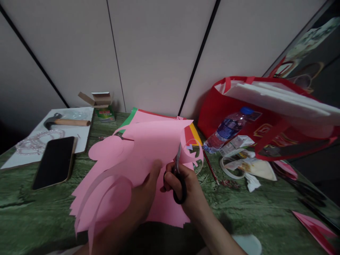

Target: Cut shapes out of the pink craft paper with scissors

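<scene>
My left hand (pixel 147 186) is closed on a sheet of pink paper (pixel 156 141), thumb on top and the other fingers hidden beneath it. The sheet is raised and curved, with cut strips curling off its left and right sides. In my right hand (pixel 183 180) is a pair of scissors (pixel 177 166) with black handles, fingers through the loops. Its blades point away from me and meet the sheet's right edge. Under the held sheet lie more pink paper sheets (pixel 167 212), with a rounded pink cutout at the left.
At the left are a smartphone (pixel 55 161), a hammer (pixel 69 122), beads (pixel 39 141) and an open small box (pixel 105 112). To the right stand a water bottle (pixel 228 129) and a red bag (pixel 212 106), near a pencil (pixel 211 166) and a tape roll (pixel 231 170). A wall closes the back.
</scene>
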`<state>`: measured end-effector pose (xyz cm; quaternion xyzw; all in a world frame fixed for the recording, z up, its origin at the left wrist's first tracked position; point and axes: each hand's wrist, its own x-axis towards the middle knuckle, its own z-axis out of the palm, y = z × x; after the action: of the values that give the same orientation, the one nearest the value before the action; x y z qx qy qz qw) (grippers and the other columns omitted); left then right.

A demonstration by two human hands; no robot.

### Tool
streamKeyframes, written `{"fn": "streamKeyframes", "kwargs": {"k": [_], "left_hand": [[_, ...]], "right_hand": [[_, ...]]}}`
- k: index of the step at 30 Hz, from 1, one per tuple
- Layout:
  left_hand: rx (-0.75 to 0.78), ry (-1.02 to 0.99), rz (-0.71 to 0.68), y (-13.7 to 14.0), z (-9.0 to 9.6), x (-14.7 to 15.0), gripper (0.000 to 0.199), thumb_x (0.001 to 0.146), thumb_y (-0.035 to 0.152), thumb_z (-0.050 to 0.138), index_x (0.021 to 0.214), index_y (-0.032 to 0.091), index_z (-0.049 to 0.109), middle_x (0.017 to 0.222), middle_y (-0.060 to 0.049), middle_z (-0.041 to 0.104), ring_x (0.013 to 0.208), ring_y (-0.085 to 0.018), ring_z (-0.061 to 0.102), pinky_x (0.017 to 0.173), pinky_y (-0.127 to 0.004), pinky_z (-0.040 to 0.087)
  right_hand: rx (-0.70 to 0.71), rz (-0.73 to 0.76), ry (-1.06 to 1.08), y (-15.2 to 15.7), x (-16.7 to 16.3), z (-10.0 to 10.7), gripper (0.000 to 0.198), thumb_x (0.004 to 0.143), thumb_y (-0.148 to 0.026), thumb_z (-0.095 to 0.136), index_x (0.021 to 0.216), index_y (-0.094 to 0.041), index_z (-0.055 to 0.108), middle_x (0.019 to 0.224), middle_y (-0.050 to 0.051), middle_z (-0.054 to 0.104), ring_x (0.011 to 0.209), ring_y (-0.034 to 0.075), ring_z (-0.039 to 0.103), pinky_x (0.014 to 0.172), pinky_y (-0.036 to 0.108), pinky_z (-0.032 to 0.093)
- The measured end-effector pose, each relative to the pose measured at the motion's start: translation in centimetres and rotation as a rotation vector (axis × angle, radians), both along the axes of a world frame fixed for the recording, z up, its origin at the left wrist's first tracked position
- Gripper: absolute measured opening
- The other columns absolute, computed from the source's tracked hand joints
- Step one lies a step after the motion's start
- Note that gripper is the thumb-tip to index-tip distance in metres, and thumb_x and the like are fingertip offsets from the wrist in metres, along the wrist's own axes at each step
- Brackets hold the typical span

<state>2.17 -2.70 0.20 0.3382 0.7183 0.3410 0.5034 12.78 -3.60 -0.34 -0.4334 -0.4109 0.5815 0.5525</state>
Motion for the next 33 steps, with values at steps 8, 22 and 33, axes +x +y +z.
{"fn": "streamKeyframes", "kwargs": {"k": [8, 22, 33], "left_hand": [[0.037, 0.038, -0.034, 0.0, -0.2, -0.2, 0.057, 0.066, 0.071, 0.047, 0.078, 0.020, 0.069, 0.071, -0.008, 0.072, 0.073, -0.030, 0.065, 0.072, -0.041, 0.048], [0.042, 0.077, -0.047, 0.0, 1.8, 0.5, 0.047, 0.075, 0.061, 0.041, 0.065, 0.020, 0.063, 0.073, -0.010, 0.071, 0.082, -0.032, 0.063, 0.076, -0.041, 0.044], [0.266, -0.039, -0.089, 0.3, 0.5, -0.2, 0.035, 0.078, 0.048, 0.048, 0.061, 0.019, 0.059, 0.059, -0.002, 0.062, 0.069, -0.022, 0.060, 0.062, -0.029, 0.044]], "right_hand": [[-0.006, -0.006, -0.008, 0.1, 0.0, -0.2, 0.028, 0.068, -0.037, 0.070, 0.061, -0.018, 0.051, 0.053, -0.007, 0.045, 0.045, 0.006, 0.045, 0.045, 0.021, 0.045], [-0.017, -0.007, -0.053, -0.1, 0.0, -0.1, 0.027, 0.069, -0.038, 0.068, 0.062, -0.019, 0.050, 0.048, -0.008, 0.046, 0.041, 0.007, 0.046, 0.044, 0.021, 0.045], [-0.037, 0.001, -0.064, -0.3, -0.1, 0.2, 0.023, 0.069, -0.034, 0.065, 0.061, -0.018, 0.050, 0.045, -0.008, 0.046, 0.039, 0.007, 0.047, 0.042, 0.021, 0.044]]}}
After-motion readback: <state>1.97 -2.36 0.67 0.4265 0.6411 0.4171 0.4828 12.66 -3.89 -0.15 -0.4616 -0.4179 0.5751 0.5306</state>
